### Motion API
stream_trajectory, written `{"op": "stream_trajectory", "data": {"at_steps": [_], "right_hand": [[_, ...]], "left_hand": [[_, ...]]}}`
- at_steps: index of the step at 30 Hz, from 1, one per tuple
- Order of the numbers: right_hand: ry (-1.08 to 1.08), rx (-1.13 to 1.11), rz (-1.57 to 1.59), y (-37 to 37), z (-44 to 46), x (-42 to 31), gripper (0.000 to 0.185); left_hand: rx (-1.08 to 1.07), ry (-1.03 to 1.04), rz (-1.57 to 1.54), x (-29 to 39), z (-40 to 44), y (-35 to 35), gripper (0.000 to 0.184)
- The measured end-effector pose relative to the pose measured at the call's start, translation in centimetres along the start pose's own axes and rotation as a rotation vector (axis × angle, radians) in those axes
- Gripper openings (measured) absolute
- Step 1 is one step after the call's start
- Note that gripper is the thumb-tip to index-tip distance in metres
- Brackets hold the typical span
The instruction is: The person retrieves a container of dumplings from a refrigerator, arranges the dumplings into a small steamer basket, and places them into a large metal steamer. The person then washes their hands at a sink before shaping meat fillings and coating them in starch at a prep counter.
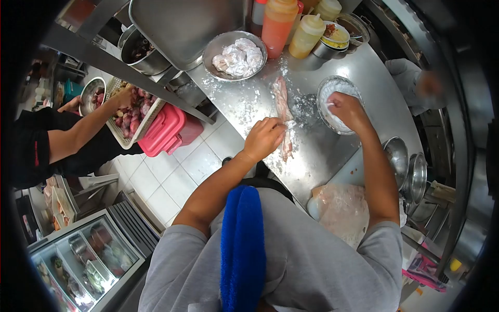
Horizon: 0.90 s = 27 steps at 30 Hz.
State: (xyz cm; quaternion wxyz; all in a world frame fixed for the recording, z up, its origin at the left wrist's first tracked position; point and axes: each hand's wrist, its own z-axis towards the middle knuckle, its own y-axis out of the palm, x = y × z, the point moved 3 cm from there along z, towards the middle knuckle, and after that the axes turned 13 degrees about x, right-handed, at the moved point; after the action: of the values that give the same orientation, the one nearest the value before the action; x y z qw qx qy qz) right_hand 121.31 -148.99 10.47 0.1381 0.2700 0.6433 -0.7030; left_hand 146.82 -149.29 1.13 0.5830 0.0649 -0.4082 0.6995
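Note:
A long strip of raw meat (280, 99) lies lengthwise on the steel table, dusted with white powder. My left hand (265, 138) is closed at the strip's middle, the fingertips gripping its side. Over on the right, my right hand (347, 110) reaches into a metal bowl (320, 99) of white flour-like powder (338, 122). Its fingers are pinched together, with white at the tips. Loose powder is scattered around the strip. Beyond the strip stands a metal bowl (209, 66) holding floured pieces of meat (239, 57).
Squeeze bottles (306, 36) and small containers (335, 36) line the table's far end. A plastic bag (343, 208) lies at the near edge, beside stacked metal bowls (415, 179). To the left, a co-worker's hand (123, 98) reaches into a basket of red onions (136, 117).

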Motion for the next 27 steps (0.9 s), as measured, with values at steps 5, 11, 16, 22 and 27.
{"op": "stream_trajectory", "data": {"at_steps": [5, 11, 16, 22, 27], "right_hand": [[-0.098, -0.201, 0.192, 6.7, 1.1, -4.1, 0.015], [-0.092, -0.135, -0.011, 11.3, 3.9, -4.8, 0.018], [-0.208, 0.045, -0.085, 12.8, 7.3, -4.6, 0.016], [-0.155, 0.216, -0.004, 12.4, 7.7, -4.6, 0.015], [-0.164, 0.178, -0.022, 13.2, 7.7, -3.7, 0.012]], "left_hand": [[0.005, -0.006, -0.001, -0.1, 0.0, 0.0, 0.017], [0.002, -0.001, 0.010, -0.2, 0.1, 0.0, 0.017], [0.005, 0.004, 0.016, -0.1, 0.1, 0.0, 0.017], [0.018, 0.042, 0.041, -0.3, -0.1, 0.2, 0.017], [0.021, 0.038, 0.033, -0.3, 0.0, 0.2, 0.016]]}}
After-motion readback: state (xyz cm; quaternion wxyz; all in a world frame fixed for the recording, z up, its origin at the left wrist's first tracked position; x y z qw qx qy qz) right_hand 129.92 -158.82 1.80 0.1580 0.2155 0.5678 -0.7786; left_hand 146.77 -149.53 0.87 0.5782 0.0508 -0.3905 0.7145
